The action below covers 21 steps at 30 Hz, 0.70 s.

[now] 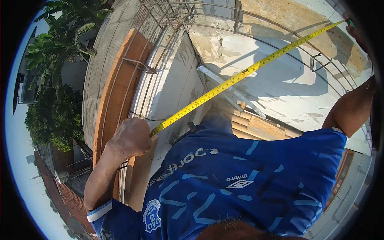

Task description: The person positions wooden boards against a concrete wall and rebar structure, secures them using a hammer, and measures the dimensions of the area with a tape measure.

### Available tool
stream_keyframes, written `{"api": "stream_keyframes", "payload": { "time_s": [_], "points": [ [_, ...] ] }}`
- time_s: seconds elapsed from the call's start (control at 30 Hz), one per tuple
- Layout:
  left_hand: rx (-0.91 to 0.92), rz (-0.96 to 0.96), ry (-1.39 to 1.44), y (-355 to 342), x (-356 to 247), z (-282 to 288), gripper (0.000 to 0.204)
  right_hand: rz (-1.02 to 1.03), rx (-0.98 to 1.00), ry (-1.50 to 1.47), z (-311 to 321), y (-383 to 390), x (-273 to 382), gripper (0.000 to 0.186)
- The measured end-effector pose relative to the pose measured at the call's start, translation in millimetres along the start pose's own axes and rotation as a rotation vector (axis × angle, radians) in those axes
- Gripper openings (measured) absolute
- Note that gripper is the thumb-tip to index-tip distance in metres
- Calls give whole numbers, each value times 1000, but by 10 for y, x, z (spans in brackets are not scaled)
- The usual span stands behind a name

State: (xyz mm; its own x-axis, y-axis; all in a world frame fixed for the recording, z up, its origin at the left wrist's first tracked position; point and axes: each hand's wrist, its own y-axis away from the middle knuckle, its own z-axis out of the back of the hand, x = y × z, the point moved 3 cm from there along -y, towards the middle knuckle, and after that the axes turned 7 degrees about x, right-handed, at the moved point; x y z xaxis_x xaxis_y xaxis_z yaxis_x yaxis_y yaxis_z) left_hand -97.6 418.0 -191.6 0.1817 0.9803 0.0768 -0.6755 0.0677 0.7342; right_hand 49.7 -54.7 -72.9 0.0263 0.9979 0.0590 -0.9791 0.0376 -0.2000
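Blue shirt [240, 180] foremost, left fist [130, 138] clenches yellow tape [244, 74].

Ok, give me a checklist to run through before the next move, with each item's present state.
1. Left hand closed at the lower end of the yellow tape: ok.
2. Right hand clearly in view: not ok; it sits at the dark rim.
3. Right grip firm on the tape's far end: cannot tell.
4. Tape extended without a visible twist, markings facing the camera: ok.
5. Tape clear of the steel rods: cannot tell; it crosses some in view.
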Motion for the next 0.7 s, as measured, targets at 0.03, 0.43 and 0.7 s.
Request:
{"api": "stream_keyframes", "payload": {
  "time_s": [0.03, 0.43, 0.7],
  "points": [
    [-21, -23, -28, -1, -9, 37, 24, -19, -12, 4, 35, 28, -19, 48],
    [-28, 16, -42, 38, -95, 44, 24, 220, -81, -163, -660, 507, 665, 38],
    [-42, 71, -67, 32, -71, -27, 24, 341, -118, -479, -1514, 458, 1367, 38]
  ]
}}
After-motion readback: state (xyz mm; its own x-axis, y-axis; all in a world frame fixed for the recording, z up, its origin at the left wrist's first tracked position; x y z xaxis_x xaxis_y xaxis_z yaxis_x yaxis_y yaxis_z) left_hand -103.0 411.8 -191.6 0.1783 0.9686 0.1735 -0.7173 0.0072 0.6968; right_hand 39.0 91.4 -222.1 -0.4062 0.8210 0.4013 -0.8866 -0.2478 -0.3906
